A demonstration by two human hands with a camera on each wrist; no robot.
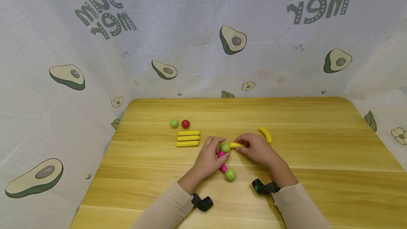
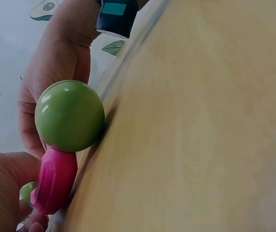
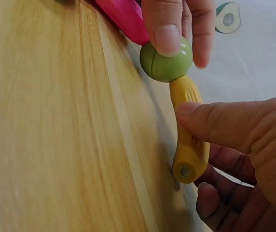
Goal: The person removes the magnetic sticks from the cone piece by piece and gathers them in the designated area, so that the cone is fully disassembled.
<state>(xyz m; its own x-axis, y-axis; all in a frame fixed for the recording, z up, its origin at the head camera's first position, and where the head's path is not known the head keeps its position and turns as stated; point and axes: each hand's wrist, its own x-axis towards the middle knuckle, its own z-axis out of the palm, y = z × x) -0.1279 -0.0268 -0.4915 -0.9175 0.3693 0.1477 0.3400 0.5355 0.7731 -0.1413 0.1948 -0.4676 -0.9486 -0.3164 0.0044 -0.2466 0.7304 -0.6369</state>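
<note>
My left hand grips a green ball, its thumb crossing above a pink rod. One end of that rod meets the held ball; a second green ball sits at its near end. In the right wrist view, a left digit presses on the held ball. My right hand pinches a yellow curved rod between thumb and fingers. The curved rod's far end touches the held ball, and its other end shows a round metal spot. In the left wrist view the second ball looms large.
Another yellow curved rod lies just beyond my right hand. To the left, several straight yellow rods, one of them the front rod, lie in parallel. Behind them are a green ball and a red ball. A printed curtain hangs behind the wooden table.
</note>
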